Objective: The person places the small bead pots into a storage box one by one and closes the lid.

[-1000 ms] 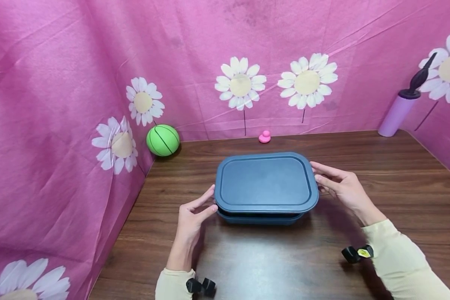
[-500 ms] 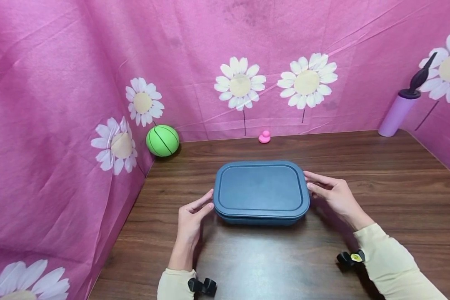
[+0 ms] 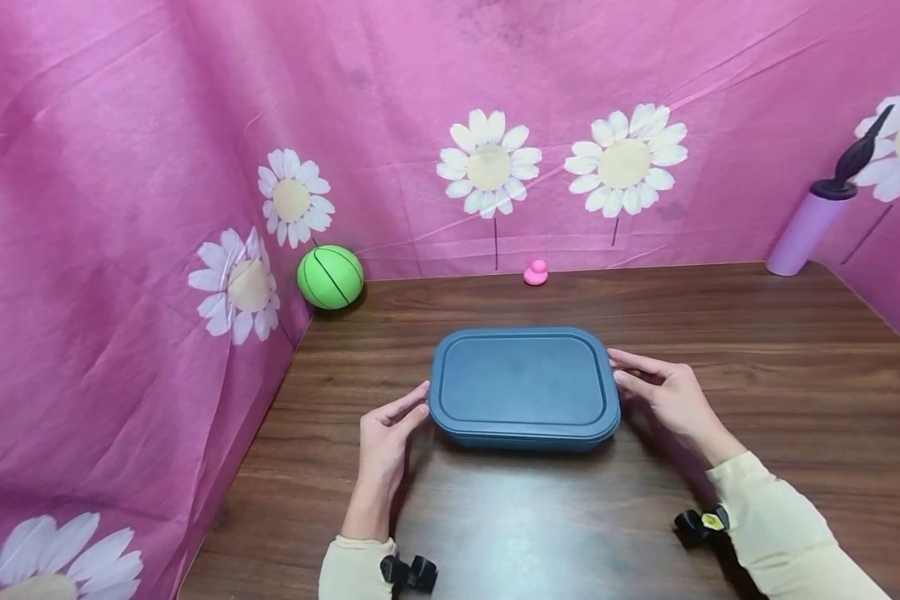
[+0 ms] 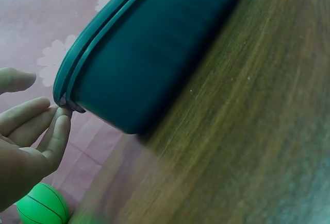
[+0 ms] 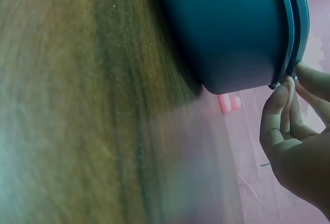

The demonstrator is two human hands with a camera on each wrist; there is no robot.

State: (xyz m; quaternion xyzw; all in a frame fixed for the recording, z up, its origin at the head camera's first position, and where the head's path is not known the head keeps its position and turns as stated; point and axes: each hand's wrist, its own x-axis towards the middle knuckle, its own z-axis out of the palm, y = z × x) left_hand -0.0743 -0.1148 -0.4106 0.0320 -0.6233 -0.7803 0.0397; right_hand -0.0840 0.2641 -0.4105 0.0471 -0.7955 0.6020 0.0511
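Observation:
A blue rectangular lunch box [image 3: 525, 442] sits on the wooden table, with its matching lid [image 3: 525, 379] lying level on top. My left hand [image 3: 384, 437] is at the box's left side. In the left wrist view, its fingertips [image 4: 63, 117] touch the rim from below, while the thumb [image 4: 18, 80] stands apart from the lid. At the right end, my right hand [image 3: 675, 400] pinches the lid's edge, thumb [image 5: 312, 80] against the lid and bent fingers [image 5: 276, 108] under the rim. The inside of the box is hidden.
Against the pink flowered cloth [image 3: 390, 100] stand a green ball [image 3: 331, 277] at the back left, a small pink rubber duck [image 3: 536, 272] behind the box, and a purple hand pump [image 3: 806, 229] at the back right. The wooden table [image 3: 540, 525] extends around the box.
The lid has come down from a tilted, raised position to lie level on the box, closing the dark gap at the front. Both hands moved down with it; the left thumb drew slightly away.

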